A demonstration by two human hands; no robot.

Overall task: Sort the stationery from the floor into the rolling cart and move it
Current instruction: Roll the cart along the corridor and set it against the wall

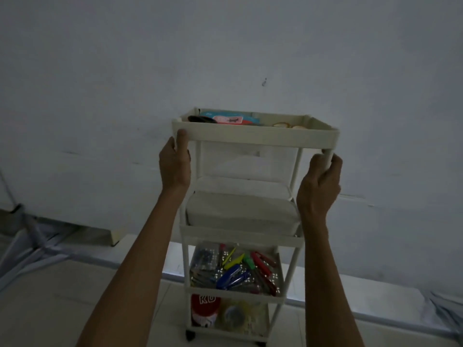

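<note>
Four-tier rolling cart [250,136], left hand [174,164] and right hand [318,186] gripping top corners

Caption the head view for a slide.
Person's left hand and right hand grip the white four-tier rolling cart loaded with stationery.

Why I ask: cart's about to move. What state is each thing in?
rolling cart, upright, loaded on all four tiers
left hand, grips the cart's top left corner
right hand, fingers curled round the cart's right post
white box, closed, on second tier
red tub, upright, bottom tier
</note>
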